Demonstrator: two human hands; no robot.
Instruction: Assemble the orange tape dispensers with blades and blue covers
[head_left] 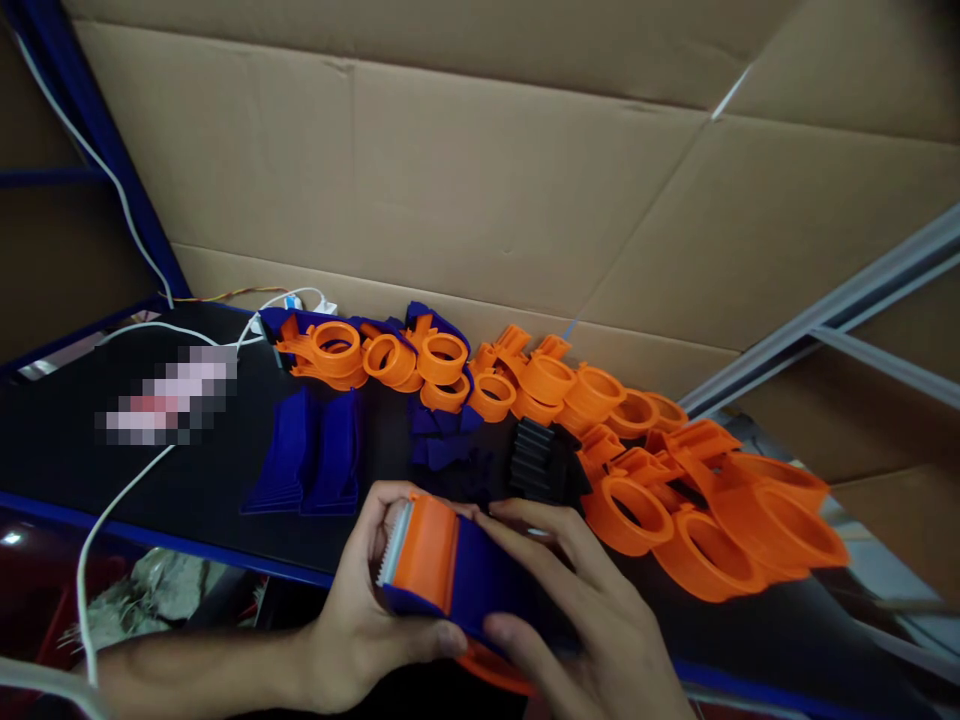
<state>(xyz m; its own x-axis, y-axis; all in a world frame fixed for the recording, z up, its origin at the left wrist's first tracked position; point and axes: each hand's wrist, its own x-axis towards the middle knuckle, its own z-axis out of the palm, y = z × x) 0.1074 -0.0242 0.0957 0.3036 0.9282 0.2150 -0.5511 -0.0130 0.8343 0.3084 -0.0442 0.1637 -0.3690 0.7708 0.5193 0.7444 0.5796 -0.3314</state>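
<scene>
Both hands hold one tape dispenser (427, 555) close to me, over the near edge of the black table. It has an orange front, a blue cover and a serrated metal blade (395, 545) on its left end. My left hand (367, 620) wraps round the blade end, thumb along the underside. On the blue cover, my right hand (585, 590) presses with its fingers on top and thumb at the near side. Part of an orange ring shows beneath the dispenser; the rest is hidden by my hands.
Several orange dispenser bodies (630, 515) stand in rows along the table's back and right. Stacked blue covers (330, 455), small blue pieces (442, 440) and black ribbed parts (532, 460) lie nearer. A white cable (112, 500) crosses the left side. Cardboard (450, 170) walls the back.
</scene>
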